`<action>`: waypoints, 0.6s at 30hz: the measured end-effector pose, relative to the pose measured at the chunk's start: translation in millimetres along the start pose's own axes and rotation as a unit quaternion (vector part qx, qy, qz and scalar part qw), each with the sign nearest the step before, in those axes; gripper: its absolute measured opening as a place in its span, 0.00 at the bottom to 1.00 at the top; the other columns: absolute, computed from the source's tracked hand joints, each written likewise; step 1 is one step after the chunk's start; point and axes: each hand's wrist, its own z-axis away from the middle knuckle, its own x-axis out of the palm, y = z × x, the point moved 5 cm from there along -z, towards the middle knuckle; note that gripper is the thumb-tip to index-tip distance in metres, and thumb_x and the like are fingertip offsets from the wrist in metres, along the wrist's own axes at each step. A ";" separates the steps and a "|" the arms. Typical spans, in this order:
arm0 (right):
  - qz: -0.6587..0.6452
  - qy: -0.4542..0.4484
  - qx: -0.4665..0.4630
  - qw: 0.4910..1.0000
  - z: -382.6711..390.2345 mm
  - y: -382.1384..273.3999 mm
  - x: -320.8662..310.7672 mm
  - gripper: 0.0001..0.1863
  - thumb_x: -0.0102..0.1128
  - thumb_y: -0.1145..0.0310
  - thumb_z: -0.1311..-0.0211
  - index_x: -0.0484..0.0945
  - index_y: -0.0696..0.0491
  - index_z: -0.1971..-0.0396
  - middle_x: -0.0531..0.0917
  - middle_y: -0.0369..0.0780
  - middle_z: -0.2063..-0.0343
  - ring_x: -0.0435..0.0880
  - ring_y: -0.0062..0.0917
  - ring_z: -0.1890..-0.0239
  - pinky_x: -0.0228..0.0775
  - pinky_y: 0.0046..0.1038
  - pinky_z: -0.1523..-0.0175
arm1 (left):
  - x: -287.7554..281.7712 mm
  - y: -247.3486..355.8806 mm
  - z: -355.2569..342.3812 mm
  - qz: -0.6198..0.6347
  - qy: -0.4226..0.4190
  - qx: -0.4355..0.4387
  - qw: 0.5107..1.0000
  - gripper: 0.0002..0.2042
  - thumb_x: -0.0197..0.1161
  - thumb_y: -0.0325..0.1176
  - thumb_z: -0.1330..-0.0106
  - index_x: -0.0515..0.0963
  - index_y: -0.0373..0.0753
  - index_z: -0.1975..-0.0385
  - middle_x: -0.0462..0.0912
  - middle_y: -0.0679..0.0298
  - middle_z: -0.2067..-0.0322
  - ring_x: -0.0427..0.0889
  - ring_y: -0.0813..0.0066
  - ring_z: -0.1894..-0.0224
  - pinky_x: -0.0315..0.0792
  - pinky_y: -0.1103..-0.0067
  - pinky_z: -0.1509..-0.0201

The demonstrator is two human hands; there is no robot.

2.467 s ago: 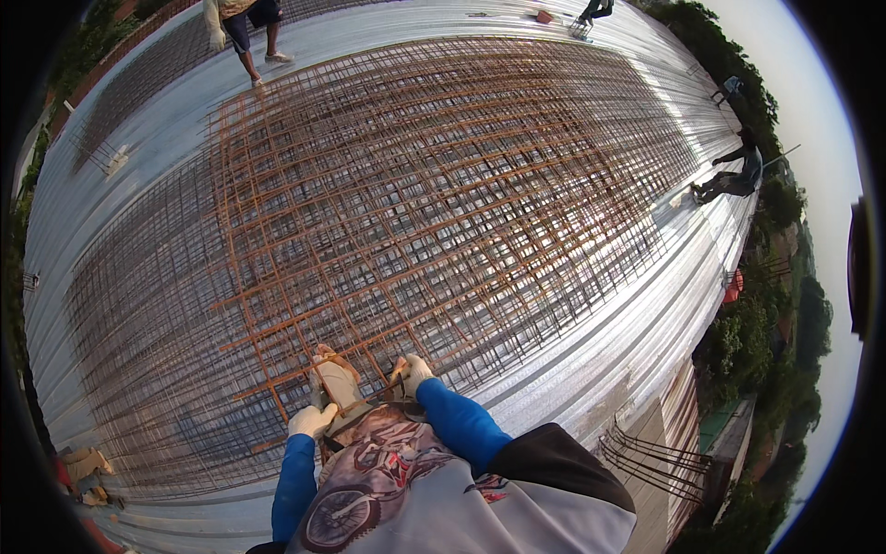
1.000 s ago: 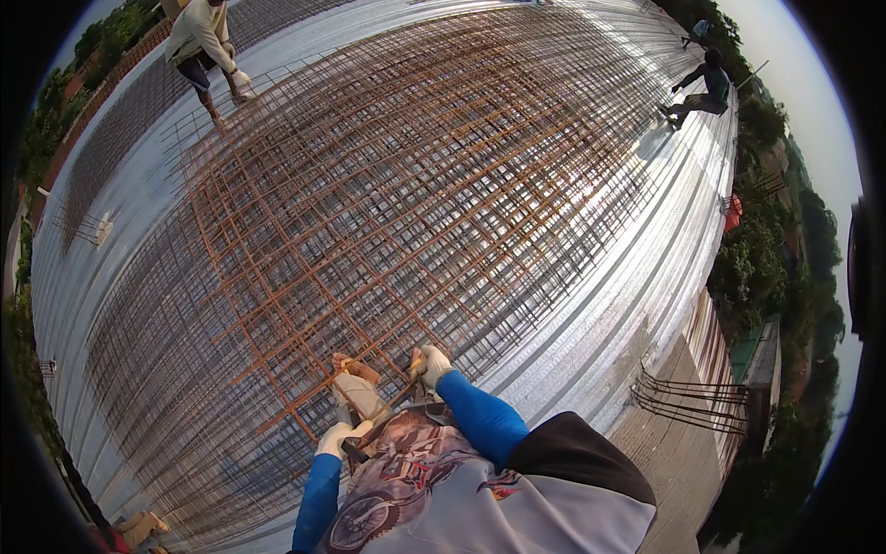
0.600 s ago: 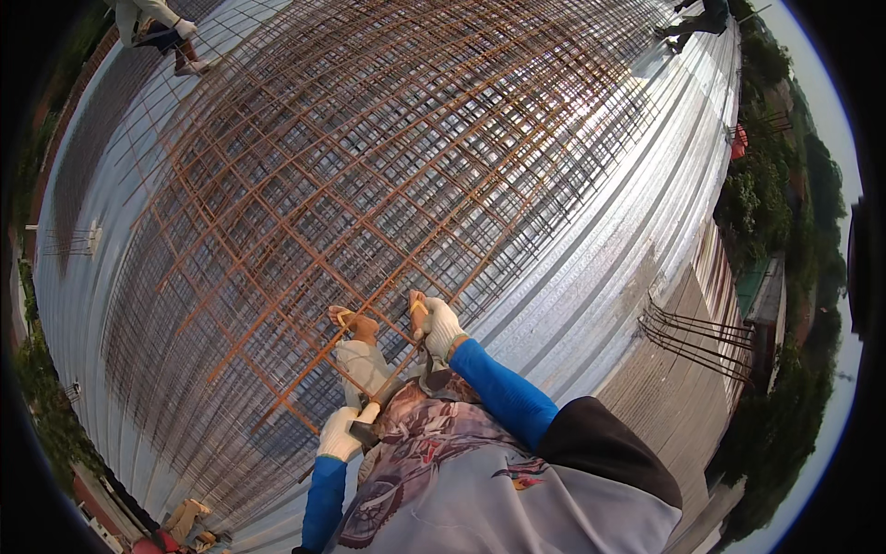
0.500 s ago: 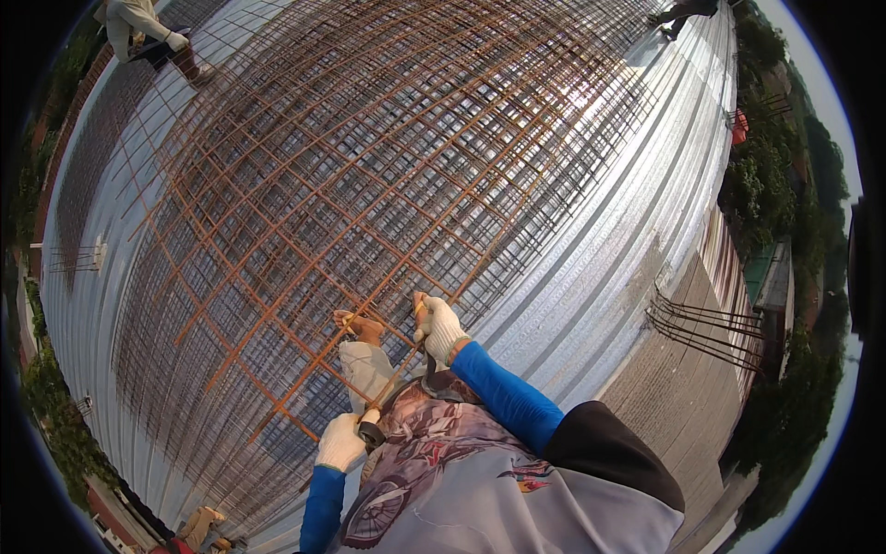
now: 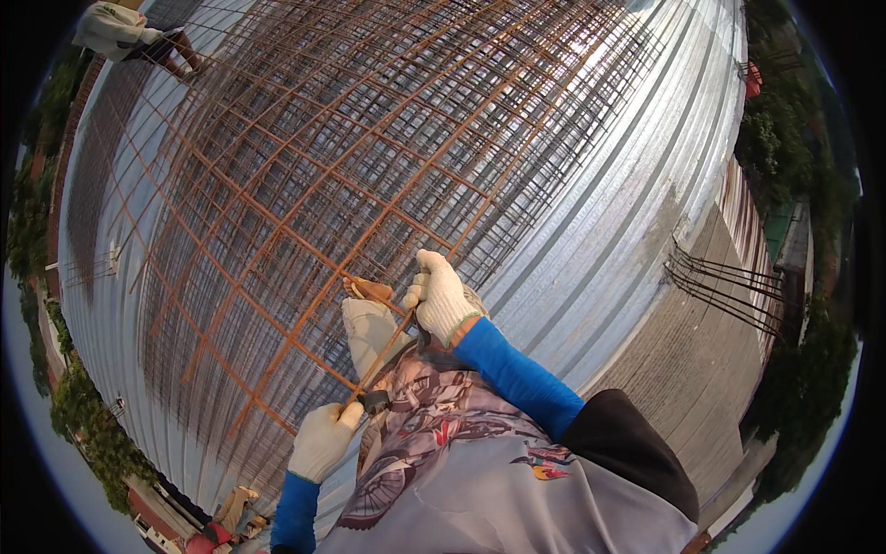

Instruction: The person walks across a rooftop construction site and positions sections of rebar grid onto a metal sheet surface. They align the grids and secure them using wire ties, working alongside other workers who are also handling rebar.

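My left hand [image 5: 321, 443], in a white knit glove, is closed around the near end of a rusty steel bar [image 5: 391, 343]. A short dark piece [image 5: 374, 401] sits by its thumb; its kind is unclear. Farther up the same bar, my gloved right hand [image 5: 441, 297] has its fingers curled over it. The bar belongs to a rusty rebar mesh [image 5: 305, 242] spreading ahead of me. My bare foot [image 5: 374, 290] and light trouser leg [image 5: 366, 328] show between my hands, beside the bars.
Ribbed metal sheeting [image 5: 591, 258] lies under the mesh and to its right. Dark bent bars [image 5: 729, 291] stick out at the right, above a grey-brown surface [image 5: 674, 346]. One person [image 5: 115, 32] is at the far left, another [image 5: 226, 517] at the lower left. Trees border the edges.
My right hand has moved slightly up and away, and my left hand a little to the left. The view has shifted; the leg at the top right is out of sight.
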 end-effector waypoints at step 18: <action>-0.049 -0.061 0.028 0.997 24.2 -35.3 2.6 0.15 0.65 0.59 0.32 0.68 0.40 0.76 0.57 0.25 0.87 0.54 0.18 0.88 0.56 0.26 0.81 | -15.1 56.2 39.4 -0.030 -0.004 -0.060 0.998 0.27 0.57 0.53 0.31 0.82 0.26 0.63 0.79 0.40 0.75 0.85 0.46 0.68 0.74 0.61 0.61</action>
